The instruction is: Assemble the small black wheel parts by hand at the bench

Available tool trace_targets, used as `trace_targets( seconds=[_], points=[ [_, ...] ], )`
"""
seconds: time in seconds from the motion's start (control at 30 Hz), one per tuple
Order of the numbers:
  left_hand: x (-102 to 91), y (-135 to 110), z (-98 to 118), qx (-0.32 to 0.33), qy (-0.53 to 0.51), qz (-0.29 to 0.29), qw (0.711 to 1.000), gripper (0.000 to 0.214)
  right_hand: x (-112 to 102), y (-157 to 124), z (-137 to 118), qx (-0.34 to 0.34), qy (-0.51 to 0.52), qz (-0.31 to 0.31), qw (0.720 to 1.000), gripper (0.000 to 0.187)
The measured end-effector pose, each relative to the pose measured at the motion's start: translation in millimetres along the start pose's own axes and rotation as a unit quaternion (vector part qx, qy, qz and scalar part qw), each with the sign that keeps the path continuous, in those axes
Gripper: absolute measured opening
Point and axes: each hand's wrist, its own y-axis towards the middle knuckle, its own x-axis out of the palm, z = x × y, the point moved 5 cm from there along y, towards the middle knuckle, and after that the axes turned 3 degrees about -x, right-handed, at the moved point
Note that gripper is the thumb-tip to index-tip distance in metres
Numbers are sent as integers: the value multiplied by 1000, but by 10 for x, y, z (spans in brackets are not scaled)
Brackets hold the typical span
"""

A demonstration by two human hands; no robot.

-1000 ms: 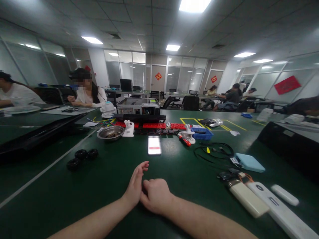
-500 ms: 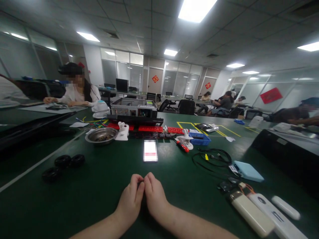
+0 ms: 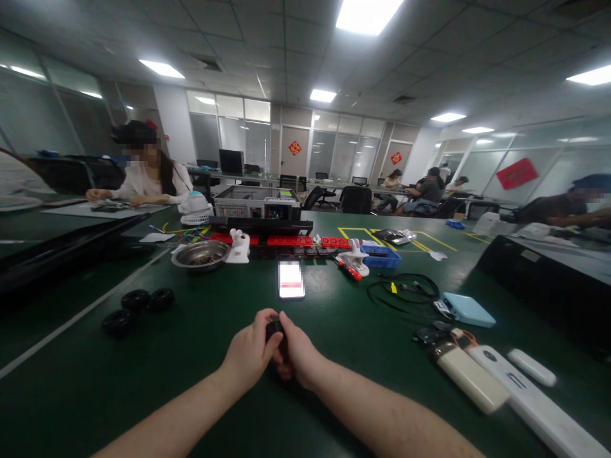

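Note:
My left hand (image 3: 245, 353) is closed around a small black object (image 3: 273, 329), most of it covered by fingers. My right hand (image 3: 303, 356) meets it from the other side, its fingers curled beneath and pressed against the same piece. What kind of object it is, I cannot make out. Just beyond my hands lies a phone (image 3: 291, 283) with a bright, blurred screen. Several black coiled rings (image 3: 161, 299) rest on the green table (image 3: 200, 407) to the left.
Further back stand a metal bowl (image 3: 200, 256) of small parts, a white clip stand (image 3: 237, 247), a red-handled screwdriver (image 3: 349, 270) and a blue tray (image 3: 384, 257). At right lie black cables (image 3: 405, 289), a light-blue box (image 3: 470, 310) and a cream power bank (image 3: 472, 378). A co-worker (image 3: 143, 172) sits far left.
Both hands have shifted slightly up in view. The dark object between them now shows, and the right fingers have curled under it. The whole view has moved a little with the head.

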Motion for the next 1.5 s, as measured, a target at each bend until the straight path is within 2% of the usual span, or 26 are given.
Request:
trace_targets(
  seconds=[0.03, 0.07, 0.1, 0.17, 0.2, 0.23, 0.3, 0.37, 0.4, 0.43, 0.5, 0.6, 0.67, 0.73, 0.77, 0.87, 0.93, 1.03, 1.1, 1.17, 1.23, 1.3, 1.33, 1.4, 1.43, 1.5],
  points=[
    [0, 3, 2, 11, 36, -15, 999, 41, 21, -2, 51, 38, 44, -23, 998, 48],
    [6, 6, -2, 9, 50, -27, 998, 41, 11, 0, 75, 46, 63, -24, 997, 45],
    [14, 8, -5, 1, 44, -31, 999, 40, -26, 6, 70, 23, 57, -7, 998, 41],
    [37, 9, -13, -33, -20, -29, 999, 38, -122, -5, -8, -79, -19, 38, 996, 30],
    [55, 7, -34, -67, -75, -24, 995, 36, -148, -32, -74, -145, -80, 46, 985, 24],
    [88, 1, -73, -116, -139, -24, 983, 36, -154, -74, -148, -213, -148, 44, 965, 18],
    [207, -31, -174, -235, -267, -47, 933, 38, -123, -177, -271, -323, -281, 22, 903, 28],
    [325, -69, -240, -316, -358, -73, 876, 41, -95, -246, -335, -371, -370, 2, 852, 36],
    [352, -75, -248, -324, -382, -75, 862, 41, -101, -259, -354, -375, -386, 3, 843, 36],
    [353, -74, -243, -315, -394, -68, 861, 42, -123, -255, -364, -370, -381, 15, 848, 38],
    [292, -71, -198, -271, -372, -41, 887, 42, -194, -207, -340, -327, -317, 49, 889, 44],
    [171, -88, -6, -151, -273, -54, 949, 37, -275, -95, -140, -185, -163, 66, 967, 29],
    [136, -119, 135, -67, -207, -90, 972, 32, -273, -73, 30, -88, -86, 48, 991, 31],
    [150, -150, 193, -31, -167, -122, 978, 30, -272, -114, 131, -50, -53, 47, 996, 30],
    [171, -158, 187, -33, -160, -130, 978, 30, -280, -152, 137, -65, -53, 57, 995, 27],
    [262, -164, 93, -93, -207, -134, 965, 36, -292, -302, 31, -184, -88, 81, 976, 12],
    [343, -182, 15, -170, -267, -145, 938, 43, -279, -400, -75, -253, -131, 77, 955, 22],
    [451, -243, -19, -264, -356, -192, 876, 52, -256, -502, -208, -306, -200, 60, 929, 32],
    [461, -246, 10, -263, -404, -203, 853, 50, -250, -543, -266, -329, -225, 56, 915, 35],
    [407, -201, 22, -229, -410, -177, 865, 46, -264, -546, -282, -337, -214, 63, 915, 45],
    [314, -135, 10, -186, -360, -135, 904, 43, -321, -491, -240, -306, -160, 89, 934, 51],
    [210, -76, 23, -122, -283, -100, 946, 37, -393, -383, -132, -224, -90, 107, 964, 36],
    [168, -57, 42, -87, -243, -93, 962, 35, -411, -321, -57, -166, -60, 96, 980, 27],
    [119, -47, 84, -33, -173, -94, 980, 32, -411, -224, 84, -53, -17, 41, 998, 34],
    [109, -51, 95, -20, -144, -96, 985, 33, -400, -196, 132, -15, -3, 8, 1000, 38],
    [105, -64, 96, -16, -100, -98, 990, 35, -387, -168, 173, 11, 13, -40, 999, 38]
  ],
)
